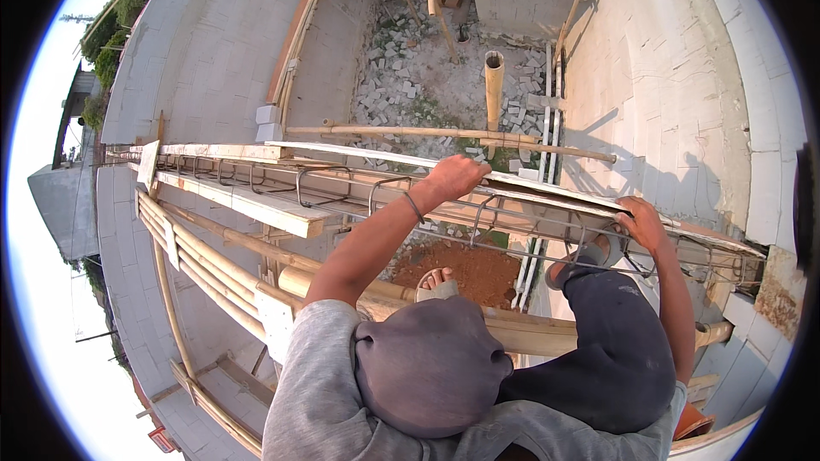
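Observation:
A long, narrow wooden board [547, 187] with a pale edge runs across the middle, on the far side of a steel rebar cage [491, 215]. My left hand [459, 177] is closed over the board's upper edge, its arm reaching across the cage. Farther right, my right hand [642, 224] grips the same board with fingers curled around its edge. Part of both grips is hidden behind the board and the fingers. Bent stirrups of the cage lie just below my left wrist.
I am perched high, feet near bamboo poles [538, 333] and the cage. A thick timber [248, 203] lies at left. Deep below are rubble [401, 68] and reddish soil [465, 269]. An upright bamboo post [494, 90] and light block walls [658, 60] stand beyond.

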The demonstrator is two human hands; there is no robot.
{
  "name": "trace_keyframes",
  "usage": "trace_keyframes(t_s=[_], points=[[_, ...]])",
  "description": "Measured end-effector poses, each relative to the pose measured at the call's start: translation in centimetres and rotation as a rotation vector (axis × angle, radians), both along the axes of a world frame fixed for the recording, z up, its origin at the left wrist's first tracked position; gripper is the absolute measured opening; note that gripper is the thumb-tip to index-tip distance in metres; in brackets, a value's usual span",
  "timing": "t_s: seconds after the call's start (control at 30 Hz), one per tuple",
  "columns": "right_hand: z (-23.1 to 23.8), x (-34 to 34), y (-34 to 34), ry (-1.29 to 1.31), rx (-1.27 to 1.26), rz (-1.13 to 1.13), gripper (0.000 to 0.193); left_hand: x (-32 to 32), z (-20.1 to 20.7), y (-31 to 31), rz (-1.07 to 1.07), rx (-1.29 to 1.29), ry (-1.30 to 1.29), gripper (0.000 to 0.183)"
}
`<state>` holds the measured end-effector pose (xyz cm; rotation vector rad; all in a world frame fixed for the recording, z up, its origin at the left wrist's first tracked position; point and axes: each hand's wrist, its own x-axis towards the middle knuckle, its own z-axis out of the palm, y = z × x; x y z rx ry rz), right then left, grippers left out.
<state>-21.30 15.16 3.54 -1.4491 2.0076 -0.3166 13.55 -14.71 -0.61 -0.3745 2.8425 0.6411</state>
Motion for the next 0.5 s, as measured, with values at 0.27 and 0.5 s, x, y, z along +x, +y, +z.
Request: trace_keyframes(t_s=[0.27,0.5], points=[[-0.7,2.6,-1.7,0.003,-0.058,0.007,0.032,-0.8,0.8,0.6,-0.018,0.022,0.043,0.017],[-2.0,6.1,-4.3,-0.022,-0.17,0.04,0.03,-1.8,1.2,2.0,0.005,0.006,0.077,0.015]])
